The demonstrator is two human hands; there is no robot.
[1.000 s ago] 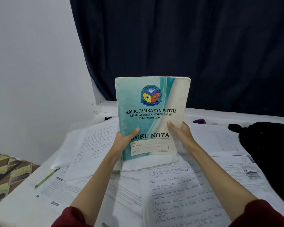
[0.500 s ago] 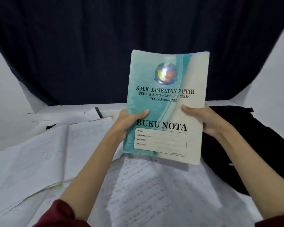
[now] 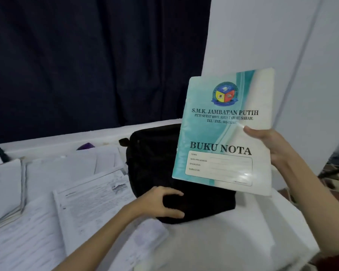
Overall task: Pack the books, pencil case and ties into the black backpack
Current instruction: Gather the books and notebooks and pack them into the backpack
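— Dark curtain (image 3: 86,61) fills the upper left of the frame, pale wall (image 3: 282,36) the upper right, and a white surface (image 3: 223,241) runs along the bottom. What's on it?

— Only the head view to go by. Loose handwritten papers (image 3: 90,194) cover the lower left, with a stack of books (image 3: 4,188) at the far left edge. The black backpack (image 3: 151,159) lies at centre, just right of the papers.

— And the hands?

— The right hand (image 3: 270,145), at centre right, pinches the right edge of the notebook (image 3: 223,133), thumb on the cover, holding it upright above the bag. The left hand (image 3: 164,202), at lower centre, has its fingers curled round the near edge of the backpack, gripping the fabric.

— Is the bag open?

— I can't tell; it's all black and the notebook hides part of it. No pencil case or ties that I can make out, though something small and purple (image 3: 86,146) sits behind the papers.

— What could go wrong?

— The notebook is thin and held by one edge, so I'd guess it could flop or slip as it goes down. If the opening isn't held wide, a corner may catch on the fabric and bend the cover. And dragging the bag could sweep the loose papers off the surface.
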